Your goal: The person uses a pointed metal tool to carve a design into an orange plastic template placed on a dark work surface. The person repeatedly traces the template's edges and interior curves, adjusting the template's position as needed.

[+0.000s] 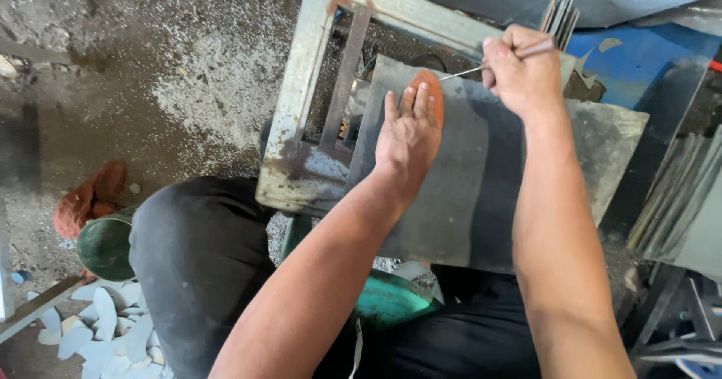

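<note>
A grey stone slab (pixel 481 191) lies across a rusty metal frame (pixel 301 101) in front of my knees. My left hand (pixel 406 134) presses flat on an orange oval template (pixel 436 97) that rests on the slab's far left part. My right hand (pixel 523 71) is closed around a thin metal scriber (pixel 481 67), whose tip touches the slab at the template's upper right edge.
A pile of pale oval stone pieces (pixel 105 330) lies on the dusty ground at lower left, beside a green round container (pixel 101 247) and an orange cloth (pixel 90 198). Thin grey slabs (pixel 681 206) lean at the right. A blue surface (pixel 632 56) lies behind.
</note>
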